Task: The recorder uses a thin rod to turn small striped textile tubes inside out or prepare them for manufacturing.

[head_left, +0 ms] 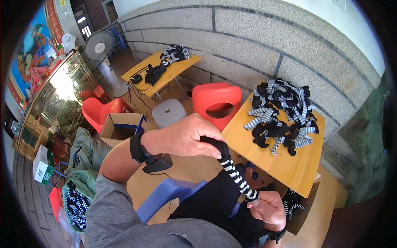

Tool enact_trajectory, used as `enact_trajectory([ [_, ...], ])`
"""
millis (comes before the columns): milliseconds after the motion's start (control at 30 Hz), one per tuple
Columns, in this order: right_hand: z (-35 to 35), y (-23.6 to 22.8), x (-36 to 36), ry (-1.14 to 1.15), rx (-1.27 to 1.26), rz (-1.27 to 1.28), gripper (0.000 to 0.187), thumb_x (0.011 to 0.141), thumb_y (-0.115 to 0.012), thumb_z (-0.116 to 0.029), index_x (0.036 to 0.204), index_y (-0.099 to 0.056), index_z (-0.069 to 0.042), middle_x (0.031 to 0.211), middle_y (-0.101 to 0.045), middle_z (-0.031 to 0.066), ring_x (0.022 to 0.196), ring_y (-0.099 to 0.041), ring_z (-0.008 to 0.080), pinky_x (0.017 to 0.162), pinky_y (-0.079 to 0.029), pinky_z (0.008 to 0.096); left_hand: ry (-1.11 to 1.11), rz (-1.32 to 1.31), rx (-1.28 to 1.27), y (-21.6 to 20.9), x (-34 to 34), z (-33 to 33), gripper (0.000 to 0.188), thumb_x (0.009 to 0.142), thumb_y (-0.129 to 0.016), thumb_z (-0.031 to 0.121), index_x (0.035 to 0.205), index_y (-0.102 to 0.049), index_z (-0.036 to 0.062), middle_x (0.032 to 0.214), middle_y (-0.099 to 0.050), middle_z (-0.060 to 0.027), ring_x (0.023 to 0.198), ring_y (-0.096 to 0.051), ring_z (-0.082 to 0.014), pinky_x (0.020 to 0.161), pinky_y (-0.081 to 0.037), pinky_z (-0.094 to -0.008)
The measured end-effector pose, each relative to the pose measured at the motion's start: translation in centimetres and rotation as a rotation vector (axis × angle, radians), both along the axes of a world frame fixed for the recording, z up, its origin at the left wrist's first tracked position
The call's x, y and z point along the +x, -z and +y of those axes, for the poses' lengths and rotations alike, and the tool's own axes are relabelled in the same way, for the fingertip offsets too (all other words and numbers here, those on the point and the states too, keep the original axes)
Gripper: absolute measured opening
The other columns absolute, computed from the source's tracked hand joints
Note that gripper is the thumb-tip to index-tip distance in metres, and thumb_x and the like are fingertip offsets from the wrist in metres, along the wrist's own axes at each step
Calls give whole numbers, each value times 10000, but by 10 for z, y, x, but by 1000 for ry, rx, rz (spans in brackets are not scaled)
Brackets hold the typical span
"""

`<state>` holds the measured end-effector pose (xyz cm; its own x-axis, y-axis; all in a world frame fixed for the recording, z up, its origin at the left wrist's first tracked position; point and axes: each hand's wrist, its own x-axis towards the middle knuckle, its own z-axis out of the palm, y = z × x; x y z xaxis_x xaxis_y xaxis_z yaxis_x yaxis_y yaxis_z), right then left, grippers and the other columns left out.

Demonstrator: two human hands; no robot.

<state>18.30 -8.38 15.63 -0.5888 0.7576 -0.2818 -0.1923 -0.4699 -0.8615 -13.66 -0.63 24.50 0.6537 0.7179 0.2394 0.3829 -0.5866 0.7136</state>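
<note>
A black-and-white striped knitted sock [237, 175] is stretched slantwise between my two hands, above my lap. My left hand [188, 134], with a black band on its wrist, grips the sock's black upper end between thumb and fingers. At the lower end, my right hand [266, 208] closes round the sock's dark edge; its fingertips are partly hidden. On the yellow table [264, 155] to my right lies a loose pile of striped socks [285, 111] with black ends.
An open cardboard box [304, 211] holding striped knits stands below the table, beside my right hand. Red chairs [217, 99], a grey stool [169, 110], another box [118, 128] and a fan [99, 47] stand ahead. A green sack [78, 194] of knits sits at left.
</note>
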Motion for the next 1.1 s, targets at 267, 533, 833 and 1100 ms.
enact_trajectory([
  [267, -7, 13, -6, 39, 191, 3, 193, 926, -556, -80, 814, -630, 60, 528, -482, -7, 451, -375, 64, 447, -247, 239, -74, -147, -271, 10, 1, -15, 260, 827, -766, 188, 985, -682, 0, 781, -688, -65, 666, -625, -101, 563, -450, -257],
  [533, -22, 10, -13, 160, 182, 95, 236, 939, -571, -119, 823, -598, 85, 502, -445, 29, 392, -353, 90, 389, -237, 249, -73, -391, -217, 23, 7, -22, 284, 908, -679, 234, 1042, -651, -15, 731, -624, 8, 612, -533, -70, 535, -395, -240],
  [833, -31, 25, -17, 256, 228, 197, 267, 947, -571, -151, 806, -590, 74, 478, -402, 26, 378, -327, 101, 379, -245, 262, -131, -521, -483, 30, 31, -32, 162, 931, -653, 168, 970, -662, 11, 654, -511, 69, 588, -431, -1, 494, -327, -195],
  [1100, -38, 26, -38, 328, 110, 475, 313, 959, -557, -238, 813, -571, 39, 444, -286, -19, 333, -262, 104, 352, -233, 279, -104, -932, -571, 55, 88, -41, 140, 929, -648, 141, 925, -671, 3, 662, -518, 68, 569, -435, -15, 483, -320, -202],
])
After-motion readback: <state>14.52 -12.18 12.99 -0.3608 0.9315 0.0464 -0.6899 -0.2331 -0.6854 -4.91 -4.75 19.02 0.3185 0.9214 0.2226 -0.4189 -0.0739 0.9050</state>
